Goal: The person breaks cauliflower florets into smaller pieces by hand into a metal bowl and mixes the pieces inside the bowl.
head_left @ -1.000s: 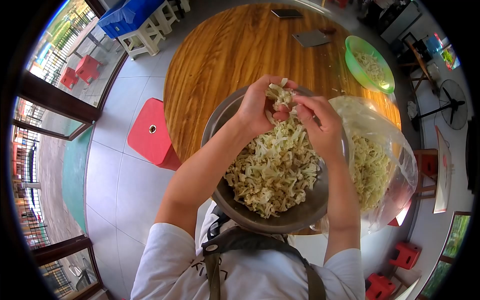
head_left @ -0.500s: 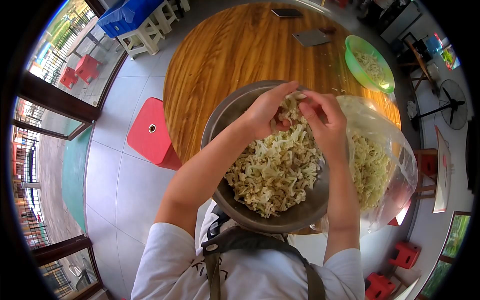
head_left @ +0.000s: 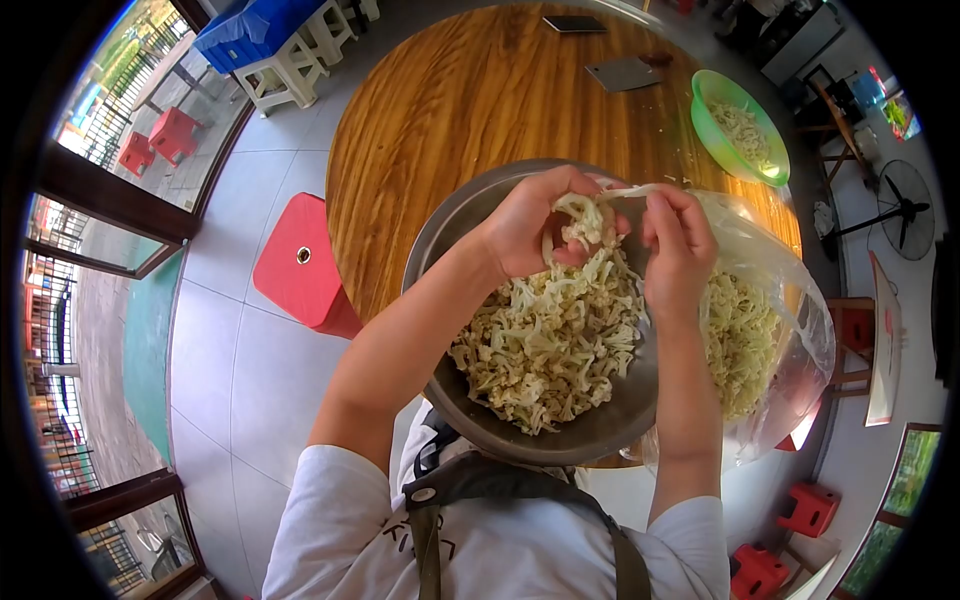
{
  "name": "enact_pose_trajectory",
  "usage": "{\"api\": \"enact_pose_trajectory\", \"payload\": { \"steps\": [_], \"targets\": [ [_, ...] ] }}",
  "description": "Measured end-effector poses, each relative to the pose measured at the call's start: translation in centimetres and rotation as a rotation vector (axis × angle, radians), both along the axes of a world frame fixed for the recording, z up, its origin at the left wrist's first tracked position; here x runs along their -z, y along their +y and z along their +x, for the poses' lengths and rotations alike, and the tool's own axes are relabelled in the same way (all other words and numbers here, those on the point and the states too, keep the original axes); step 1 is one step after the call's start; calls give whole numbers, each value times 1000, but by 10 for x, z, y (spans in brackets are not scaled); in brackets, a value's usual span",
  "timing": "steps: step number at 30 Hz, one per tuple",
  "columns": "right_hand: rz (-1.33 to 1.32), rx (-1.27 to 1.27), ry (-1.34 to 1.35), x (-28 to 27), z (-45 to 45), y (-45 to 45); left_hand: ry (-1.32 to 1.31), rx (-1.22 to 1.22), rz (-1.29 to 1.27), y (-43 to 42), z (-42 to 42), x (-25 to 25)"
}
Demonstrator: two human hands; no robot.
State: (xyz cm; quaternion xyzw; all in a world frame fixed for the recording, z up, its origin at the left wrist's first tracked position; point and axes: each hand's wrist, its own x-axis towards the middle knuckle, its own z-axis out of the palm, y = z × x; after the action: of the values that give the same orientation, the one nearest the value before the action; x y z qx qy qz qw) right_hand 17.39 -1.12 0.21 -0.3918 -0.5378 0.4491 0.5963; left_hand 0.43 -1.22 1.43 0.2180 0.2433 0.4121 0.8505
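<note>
Over the far part of a wide metal bowl (head_left: 430, 250), my left hand (head_left: 535, 225) is closed around a clump of cauliflower (head_left: 578, 222). My right hand (head_left: 678, 235), just to its right, pinches a pale cauliflower stem (head_left: 630, 192) that stretches across from the clump. Small cauliflower florets (head_left: 545, 345) fill much of the bowl below. Right of the bowl, beside my right forearm, lies a clear plastic bag (head_left: 800, 330) with more cut cauliflower (head_left: 740, 345) in it.
The round wooden table (head_left: 450, 100) carries a cleaver (head_left: 625, 74), a dark phone-like slab (head_left: 574, 24) and a green basket (head_left: 700, 125) of pale pieces. A red stool (head_left: 300, 260) stands at the table's left edge. A black fan (head_left: 905, 208) is at the far right.
My right hand has moved right, away from my left, drawing a stem out from the clump. My left hand keeps its hold over the bowl, turned slightly.
</note>
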Motion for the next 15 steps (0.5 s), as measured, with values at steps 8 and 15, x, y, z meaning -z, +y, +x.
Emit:
{"api": "enact_pose_trajectory", "payload": {
  "steps": [8, 15],
  "targets": [
    [-88, 50, -39, -7, 7, 3, -26, -100, -6, 7, 0, 10],
    [228, -99, -463, -5, -4, -2, 326, -156, -17, 3, 9, 7]
  ]
}}
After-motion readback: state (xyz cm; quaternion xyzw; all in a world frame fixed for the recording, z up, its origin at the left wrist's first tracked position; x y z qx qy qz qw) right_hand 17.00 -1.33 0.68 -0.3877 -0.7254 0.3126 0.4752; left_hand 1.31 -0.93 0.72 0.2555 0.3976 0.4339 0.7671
